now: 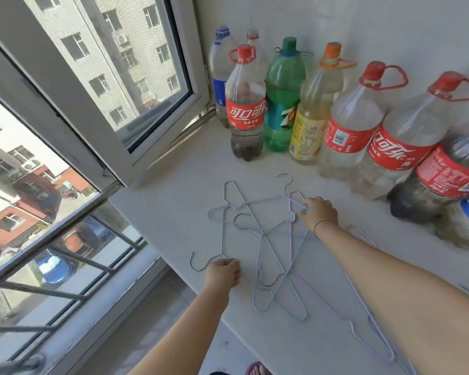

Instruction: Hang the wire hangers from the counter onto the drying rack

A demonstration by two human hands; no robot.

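Several thin wire hangers [266,239], pale blue and lilac, lie tangled flat on the white counter [173,212]. My left hand [224,273] sits at the counter's near edge with curled fingers gripping the neck of a pale blue hanger just below its hook [197,263]. My right hand [318,213] reaches farther in, fingers curled round the hook of a lilac hanger [295,197]. More lilac hangers run under my right forearm toward the lower right. No drying rack is in view.
A row of large plastic bottles [282,104] lines the wall at the back and right of the counter. An open window sash [92,85] stands to the left, with railings and a street below. The floor lies below the counter edge.
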